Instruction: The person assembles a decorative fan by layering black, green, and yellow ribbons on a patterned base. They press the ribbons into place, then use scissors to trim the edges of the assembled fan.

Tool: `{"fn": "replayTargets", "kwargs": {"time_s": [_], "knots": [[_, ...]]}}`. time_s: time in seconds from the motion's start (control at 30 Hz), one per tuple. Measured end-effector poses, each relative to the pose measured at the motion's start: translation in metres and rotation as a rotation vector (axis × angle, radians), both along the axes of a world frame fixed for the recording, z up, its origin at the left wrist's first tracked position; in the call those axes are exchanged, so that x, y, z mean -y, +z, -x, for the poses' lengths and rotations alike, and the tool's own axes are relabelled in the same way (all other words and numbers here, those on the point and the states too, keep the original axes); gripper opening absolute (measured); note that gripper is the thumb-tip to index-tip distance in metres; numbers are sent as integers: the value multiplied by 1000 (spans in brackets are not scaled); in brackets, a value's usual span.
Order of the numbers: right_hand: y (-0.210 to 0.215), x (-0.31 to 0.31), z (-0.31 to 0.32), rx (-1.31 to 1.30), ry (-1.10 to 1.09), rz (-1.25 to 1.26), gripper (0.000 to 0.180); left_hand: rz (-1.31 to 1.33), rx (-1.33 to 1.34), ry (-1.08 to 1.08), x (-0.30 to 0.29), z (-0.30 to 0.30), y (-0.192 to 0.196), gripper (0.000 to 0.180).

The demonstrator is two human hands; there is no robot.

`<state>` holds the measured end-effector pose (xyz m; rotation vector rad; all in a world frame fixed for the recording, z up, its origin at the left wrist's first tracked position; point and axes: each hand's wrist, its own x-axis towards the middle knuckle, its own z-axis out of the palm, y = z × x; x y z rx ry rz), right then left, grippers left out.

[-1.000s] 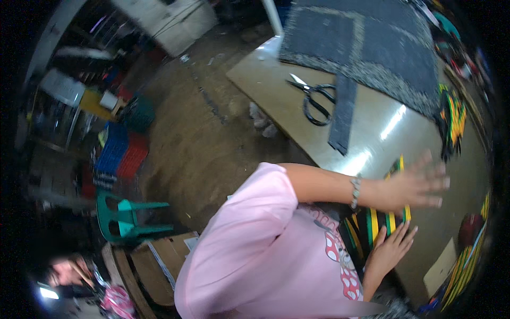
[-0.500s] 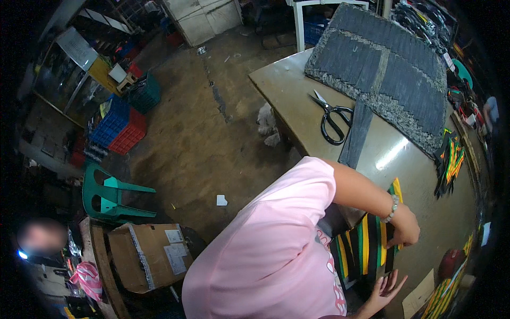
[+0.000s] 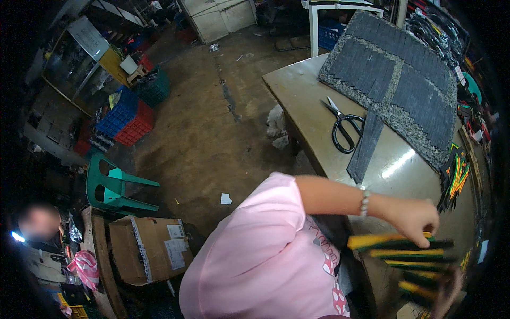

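Note:
My left hand (image 3: 417, 219), with a beaded bracelet at the wrist, reaches over the table's near edge. Its fingers pinch the top one of several black, green and yellow strips (image 3: 382, 242), which lie roughly parallel, fanned out sideways. Lower down, my right hand (image 3: 449, 291) is beside the strips' far ends, smeared by motion, so its fingers cannot be read. Black-handled scissors (image 3: 345, 127) lie on the table (image 3: 297, 85) with blades apart. Next to them is a long dark grey strip (image 3: 366, 143).
A speckled board (image 3: 393, 80) covered with rows of dark grey strips lies across the far table. A bundle of coloured strips (image 3: 457, 175) is at the right. Leftward are a green chair (image 3: 106, 183), a cardboard box (image 3: 151, 250), stacked crates (image 3: 135, 125) and a person (image 3: 40, 226).
The coloured strips have swung from upright to sideways and shifted right. My left hand has moved right with them; my right hand has come up to their far ends. The view has shifted slightly.

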<state>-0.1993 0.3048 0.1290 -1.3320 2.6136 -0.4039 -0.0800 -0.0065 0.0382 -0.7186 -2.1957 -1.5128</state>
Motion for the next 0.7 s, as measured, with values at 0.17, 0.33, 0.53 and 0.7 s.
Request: {"fn": "replayTargets", "kwargs": {"time_s": [0.17,0.33,0.53,0.7], "knots": [[-37,95,18,-1069,145,89,48,-395,436,248,-27,-53,-90,26],[-163,162,-69,-152,-293,-310,56,-236,782,171,-12,-84,-88,34],[-172,146,-71,-103,-120,-74,62,14,619,355,70,-107,-50,27],[-170,142,-63,-202,43,-18,63,92,306,973,130,-86,-56,24]]}}
